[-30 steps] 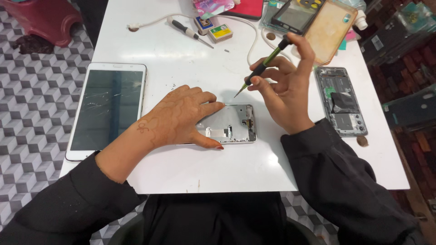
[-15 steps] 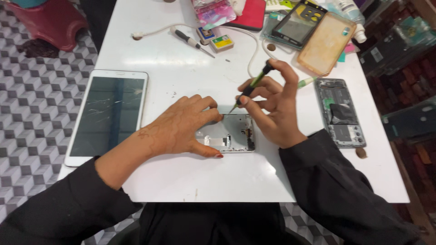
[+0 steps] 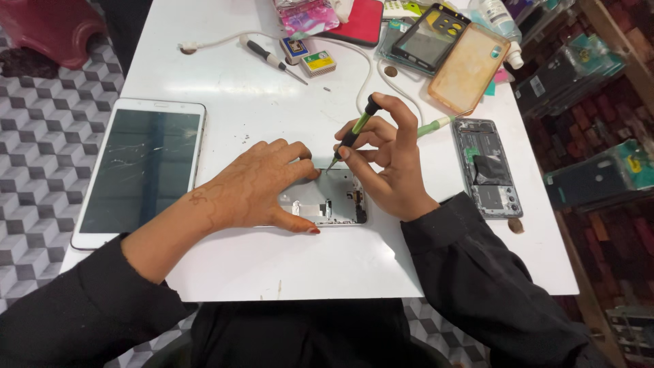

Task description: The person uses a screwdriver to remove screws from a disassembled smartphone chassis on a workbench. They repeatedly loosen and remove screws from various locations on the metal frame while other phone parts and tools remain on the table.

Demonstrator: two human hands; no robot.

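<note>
My left hand lies flat, pinning the opened silver phone frame to the white surface. My right hand pinches a green-and-black screwdriver, slanting down-left, tip at the frame's top edge between both hands.

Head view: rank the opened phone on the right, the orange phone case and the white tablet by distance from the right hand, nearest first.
1. Opened phone, just right of the right hand, at the table's right side.
2. Orange phone case, up and to the right, toward the table's far edge.
3. White tablet, far left, beyond the left hand.
</note>
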